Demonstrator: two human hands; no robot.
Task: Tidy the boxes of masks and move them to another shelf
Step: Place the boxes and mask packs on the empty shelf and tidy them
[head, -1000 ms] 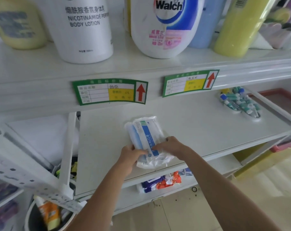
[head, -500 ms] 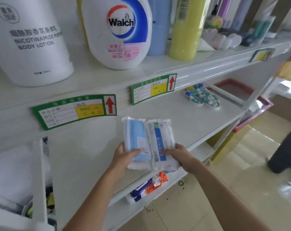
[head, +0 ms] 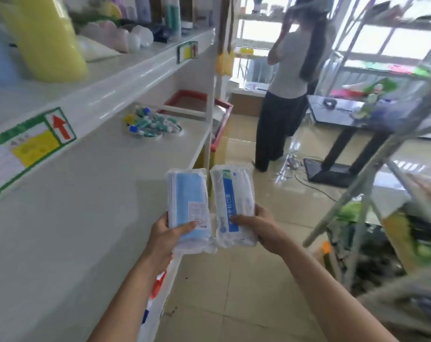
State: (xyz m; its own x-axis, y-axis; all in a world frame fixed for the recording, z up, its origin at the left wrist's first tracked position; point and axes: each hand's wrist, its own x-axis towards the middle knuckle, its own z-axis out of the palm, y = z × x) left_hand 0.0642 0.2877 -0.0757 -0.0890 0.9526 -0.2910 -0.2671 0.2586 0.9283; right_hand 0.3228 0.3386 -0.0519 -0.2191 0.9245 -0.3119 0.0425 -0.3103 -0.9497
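Both mask packs are off the white shelf [head: 91, 193], held side by side over the floor. The left hand [head: 167, 233] grips the blue pack [head: 187, 193], thumb across its front; the right hand [head: 259, 228] pinches the white pack [head: 234, 193] likewise. Placing them on another shelf remains.

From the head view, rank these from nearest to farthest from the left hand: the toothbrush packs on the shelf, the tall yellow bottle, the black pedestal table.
1. The toothbrush packs, lying on the same white shelf beyond the left hand.
2. The tall yellow bottle, one shelf up, far left.
3. The black pedestal table, across the aisle to the right, behind a standing person.
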